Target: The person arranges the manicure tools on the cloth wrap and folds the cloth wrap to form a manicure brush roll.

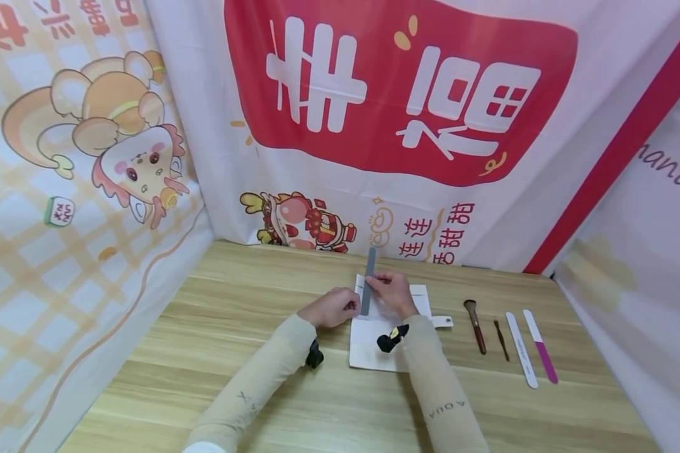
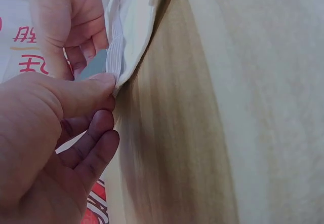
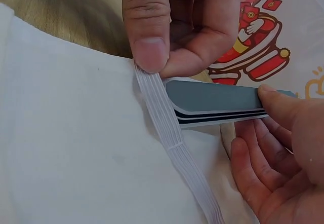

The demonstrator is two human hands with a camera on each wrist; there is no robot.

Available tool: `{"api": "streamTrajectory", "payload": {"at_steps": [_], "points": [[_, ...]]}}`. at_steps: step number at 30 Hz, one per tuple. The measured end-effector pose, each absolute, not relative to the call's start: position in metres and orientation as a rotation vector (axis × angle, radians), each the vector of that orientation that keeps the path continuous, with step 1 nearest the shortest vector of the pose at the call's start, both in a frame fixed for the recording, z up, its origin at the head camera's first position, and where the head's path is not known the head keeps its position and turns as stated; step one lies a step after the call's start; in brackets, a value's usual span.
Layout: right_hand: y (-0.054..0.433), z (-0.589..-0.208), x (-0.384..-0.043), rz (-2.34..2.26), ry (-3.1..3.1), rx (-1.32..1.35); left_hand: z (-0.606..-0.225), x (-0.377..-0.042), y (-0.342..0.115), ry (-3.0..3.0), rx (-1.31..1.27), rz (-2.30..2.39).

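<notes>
Right wrist view: left hand (image 3: 177, 24) pinches white elastic band (image 3: 174, 145) on white pouch (image 3: 76, 107), right hand (image 3: 298, 153) grips grey file (image 3: 217, 96), rounded end just beside band! Head view: file over pouch on wooden table (image 1: 249, 277), brush (image 1: 476, 327) lying off right.
</notes>
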State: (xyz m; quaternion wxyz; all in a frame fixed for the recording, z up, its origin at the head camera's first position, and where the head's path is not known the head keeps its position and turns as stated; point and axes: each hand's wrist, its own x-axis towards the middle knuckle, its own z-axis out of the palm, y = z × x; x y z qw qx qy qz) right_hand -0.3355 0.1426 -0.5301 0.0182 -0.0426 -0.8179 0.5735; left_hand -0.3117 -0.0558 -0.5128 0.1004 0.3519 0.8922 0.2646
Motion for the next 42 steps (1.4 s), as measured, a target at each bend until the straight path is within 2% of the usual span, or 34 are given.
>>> {"api": "streamTrajectory", "payload": {"at_steps": [6,18,28,37,42], "points": [[0.14,-0.529,-0.335,1.815,-2.492,-0.185,-0.511,-0.31,-0.057,2.624,1.05,0.818],[0.148,-0.526,-0.33,1.855,-2.649,0.01,-0.513,-0.308,-0.056,2.62,0.982,0.921],[0.156,-0.511,-0.324,1.809,-2.953,0.044,-0.513,-0.309,-0.055,2.613,0.952,0.923],[0.153,-0.492,-0.33,1.364,-3.238,0.087,-0.514,-0.307,-0.059,2.632,0.935,0.919],[0.156,-0.482,-0.341,1.155,-3.149,0.178,-0.507,-0.292,-0.066,2.622,0.938,0.869]]}}
